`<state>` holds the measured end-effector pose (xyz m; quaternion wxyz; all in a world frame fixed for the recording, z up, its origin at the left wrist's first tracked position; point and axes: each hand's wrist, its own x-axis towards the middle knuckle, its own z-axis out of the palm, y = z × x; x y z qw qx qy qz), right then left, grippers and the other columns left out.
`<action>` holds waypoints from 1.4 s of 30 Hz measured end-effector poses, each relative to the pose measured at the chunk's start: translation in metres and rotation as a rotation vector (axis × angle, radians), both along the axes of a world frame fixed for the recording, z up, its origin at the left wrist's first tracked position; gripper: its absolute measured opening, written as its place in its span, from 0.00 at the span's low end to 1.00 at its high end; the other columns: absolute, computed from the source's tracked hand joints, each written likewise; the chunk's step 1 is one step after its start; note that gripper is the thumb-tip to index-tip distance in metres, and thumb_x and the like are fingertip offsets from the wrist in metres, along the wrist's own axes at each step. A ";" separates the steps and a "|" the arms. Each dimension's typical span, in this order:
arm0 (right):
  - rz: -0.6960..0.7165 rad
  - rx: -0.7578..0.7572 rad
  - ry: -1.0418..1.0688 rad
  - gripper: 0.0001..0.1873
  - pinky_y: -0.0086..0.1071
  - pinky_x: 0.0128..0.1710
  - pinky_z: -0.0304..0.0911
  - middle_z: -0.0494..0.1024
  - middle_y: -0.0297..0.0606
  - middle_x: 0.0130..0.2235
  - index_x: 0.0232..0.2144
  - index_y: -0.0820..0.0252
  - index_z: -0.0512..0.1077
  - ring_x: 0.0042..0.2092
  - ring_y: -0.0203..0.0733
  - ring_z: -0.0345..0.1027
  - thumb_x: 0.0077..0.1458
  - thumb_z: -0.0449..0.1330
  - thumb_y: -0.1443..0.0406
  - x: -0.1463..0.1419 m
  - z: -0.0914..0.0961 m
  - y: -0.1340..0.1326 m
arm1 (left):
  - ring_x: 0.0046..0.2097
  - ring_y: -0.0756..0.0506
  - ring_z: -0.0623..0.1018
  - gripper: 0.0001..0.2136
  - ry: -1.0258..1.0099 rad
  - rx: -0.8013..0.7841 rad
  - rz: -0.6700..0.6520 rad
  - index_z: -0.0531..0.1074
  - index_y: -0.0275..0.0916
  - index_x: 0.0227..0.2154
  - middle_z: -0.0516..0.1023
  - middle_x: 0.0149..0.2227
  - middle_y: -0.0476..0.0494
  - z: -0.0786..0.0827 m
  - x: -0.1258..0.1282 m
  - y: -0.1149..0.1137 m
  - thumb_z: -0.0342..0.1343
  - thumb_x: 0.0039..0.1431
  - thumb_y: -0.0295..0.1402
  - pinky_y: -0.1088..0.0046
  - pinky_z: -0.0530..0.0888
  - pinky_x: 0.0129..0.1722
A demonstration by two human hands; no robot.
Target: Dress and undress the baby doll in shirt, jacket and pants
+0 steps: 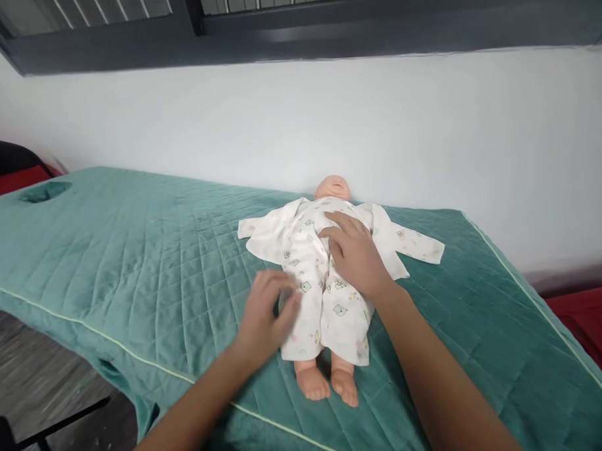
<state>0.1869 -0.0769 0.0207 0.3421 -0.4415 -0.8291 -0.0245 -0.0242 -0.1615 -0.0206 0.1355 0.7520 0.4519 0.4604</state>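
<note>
A baby doll (pixel 332 187) lies on its back, its head toward the wall and its bare feet toward me. White printed baby trousers (pixel 304 317) cover its legs and reach up over its belly. A white baby shirt (pixel 272 239) is spread beneath and around the upper body, its sleeves stretched out to both sides. My right hand (pixel 354 250) rests on the doll's belly over the cloth, fingers extended. Beside the doll's left-of-view leg hovers my left hand (pixel 269 309), slightly blurred, its fingers curved and thumb apart, with nothing visible in it.
A quilted green cover (pixel 158 257) lies over the long bed, with a face hole (pixel 46 191) at the far left. Behind runs a white wall (pixel 287 121) below a dark window frame (pixel 324 30). Red furniture (pixel 591 327) stands at the right.
</note>
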 end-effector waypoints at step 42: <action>-0.046 -0.282 -0.124 0.09 0.35 0.34 0.58 0.71 0.33 0.32 0.31 0.55 0.63 0.36 0.42 0.65 0.59 0.57 0.74 -0.035 0.003 -0.184 | 0.36 0.49 0.75 0.05 -0.098 -0.010 0.080 0.67 0.42 0.38 0.74 0.34 0.49 -0.023 -0.016 -0.105 0.49 0.64 0.25 0.73 0.71 0.36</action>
